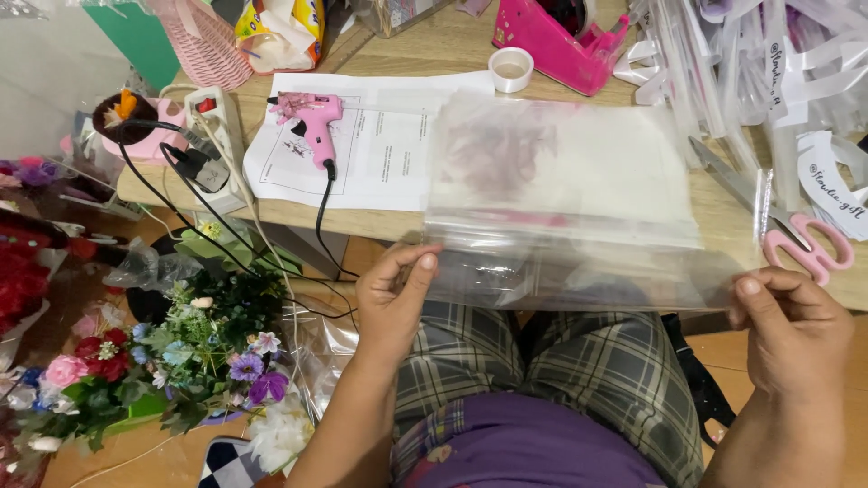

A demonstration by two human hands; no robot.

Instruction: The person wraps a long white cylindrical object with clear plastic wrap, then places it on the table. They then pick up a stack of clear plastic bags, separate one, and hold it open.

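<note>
Over the table (434, 54) edge, the clear plastic sheet (561, 199) is stretched btwn my hands: left hand (391, 303) pinches its near-left corner, right hand (796, 325) the near-right. Beyond the sheet: white paper (384, 145), pink glue gun (312, 122), pink scissors (800, 239) rt, tape roll (511, 69).

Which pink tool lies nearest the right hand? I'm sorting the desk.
The pink-handled scissors, just above the right hand; the pink glue gun and pink tape dispenser lie farther off.
</note>
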